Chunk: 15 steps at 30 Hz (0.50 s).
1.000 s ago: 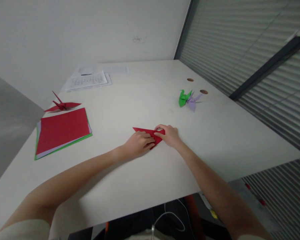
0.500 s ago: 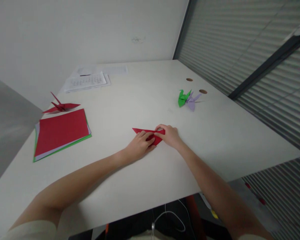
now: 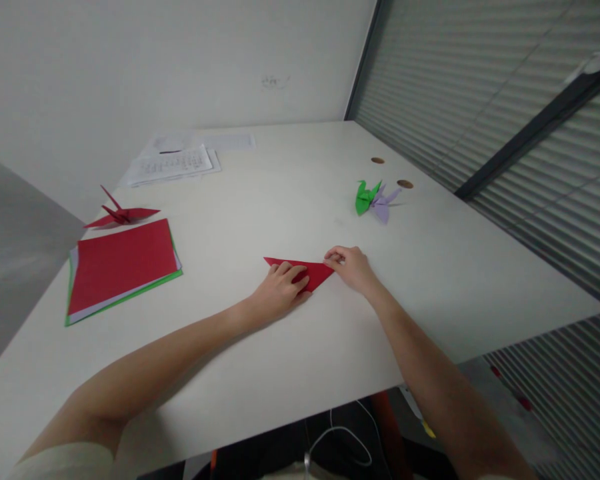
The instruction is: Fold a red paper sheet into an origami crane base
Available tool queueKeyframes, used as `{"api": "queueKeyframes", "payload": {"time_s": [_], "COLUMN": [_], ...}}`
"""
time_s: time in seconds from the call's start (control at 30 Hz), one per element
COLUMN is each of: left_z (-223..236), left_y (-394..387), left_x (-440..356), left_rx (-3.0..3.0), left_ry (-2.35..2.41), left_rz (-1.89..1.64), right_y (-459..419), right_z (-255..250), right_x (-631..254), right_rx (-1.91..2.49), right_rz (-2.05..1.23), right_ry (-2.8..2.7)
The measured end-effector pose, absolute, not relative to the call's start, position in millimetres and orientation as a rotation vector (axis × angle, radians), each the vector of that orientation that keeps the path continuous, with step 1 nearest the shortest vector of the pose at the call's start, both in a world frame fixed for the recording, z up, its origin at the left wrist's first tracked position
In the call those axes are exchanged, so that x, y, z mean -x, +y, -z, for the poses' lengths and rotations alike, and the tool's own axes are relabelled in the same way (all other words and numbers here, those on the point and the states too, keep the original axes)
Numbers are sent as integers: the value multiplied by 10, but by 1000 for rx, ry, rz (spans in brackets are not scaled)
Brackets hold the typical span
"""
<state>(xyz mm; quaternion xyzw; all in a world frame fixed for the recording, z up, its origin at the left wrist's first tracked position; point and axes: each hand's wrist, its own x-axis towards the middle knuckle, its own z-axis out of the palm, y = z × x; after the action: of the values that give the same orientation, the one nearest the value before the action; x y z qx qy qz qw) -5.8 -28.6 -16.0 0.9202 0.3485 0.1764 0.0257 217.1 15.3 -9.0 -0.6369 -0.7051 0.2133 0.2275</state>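
A folded red origami paper (image 3: 319, 274), triangular in outline, lies on the white table in front of me. My left hand (image 3: 279, 288) rests on its left and middle part, fingers spread and pressing it down, hiding some of its lower edge. At the right corner of the paper, my right hand (image 3: 349, 265) has its thumb and fingertips pinched together on the tip.
On the left is a stack of red, lilac and green sheets (image 3: 125, 267), with a red paper crane (image 3: 122, 215) just behind it. Green (image 3: 364, 199) and lilac paper cranes (image 3: 381, 208) stand at the right. Printed papers (image 3: 173, 165) lie at the back left.
My right hand has slid right along the paper to its corner. The right part of the red paper, raised before, now lies flat. My left hand has stayed in place.
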Motion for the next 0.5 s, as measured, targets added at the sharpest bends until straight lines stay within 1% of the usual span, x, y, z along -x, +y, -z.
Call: {"api": "queueKeyframes", "payload": {"time_s": [0.23,0.33,0.5], "left_z": [175,162,161], "left_y": [-276,-275,-280], "left_x": [72,70,64], "left_rx": [-2859,-2854,-2856], "left_ry": [1058,1048,1054], "left_rz": [-561,-563,-564], "right_y": [169,172,159], "right_z": [166,198,218], "right_x": [-2229,-2227,-2195], "right_rx": [1751,1822,1892], "right_rz": [-476,-355,-307], "right_ry": [-2027,-1989,-1936]}}
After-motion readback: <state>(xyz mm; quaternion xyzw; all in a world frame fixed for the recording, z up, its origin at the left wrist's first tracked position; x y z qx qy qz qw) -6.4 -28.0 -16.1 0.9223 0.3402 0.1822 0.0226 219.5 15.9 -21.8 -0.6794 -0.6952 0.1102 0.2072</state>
